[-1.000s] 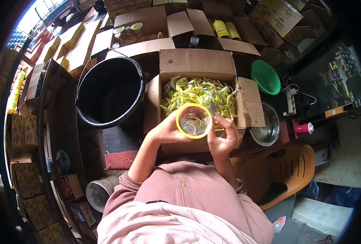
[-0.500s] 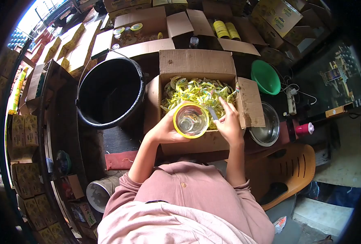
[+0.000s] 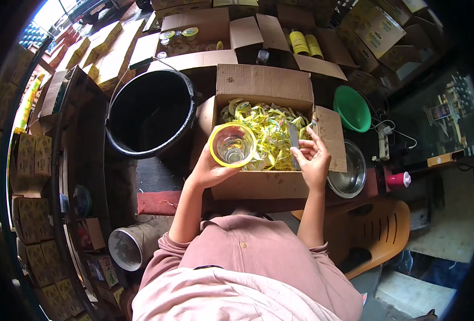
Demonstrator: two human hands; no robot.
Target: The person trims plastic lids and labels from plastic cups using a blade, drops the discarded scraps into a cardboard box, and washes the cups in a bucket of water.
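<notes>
My left hand (image 3: 213, 170) is wrapped round a clear jar (image 3: 233, 145) with a yellow rim, its round end facing up toward the camera. In my right hand (image 3: 314, 159), a flat grey blade (image 3: 294, 140) is pinched between thumb and fingers, pointing away from me. Jar and blade are apart. Both are over the near part of an open cardboard box (image 3: 263, 80), which holds a heap of yellow and clear plastic scraps (image 3: 269, 125).
A black bucket (image 3: 114, 140) stands left of the box. On the right are a green bowl (image 3: 352, 108), a metal bowl (image 3: 361, 171) and an orange chair (image 3: 389, 235). Open boxes at the back hold jars (image 3: 190, 33) and yellow cylinders (image 3: 299, 43).
My left hand has moved left with the jar. The right hand with the blade has moved away from it to the right. The view has shifted slightly.
</notes>
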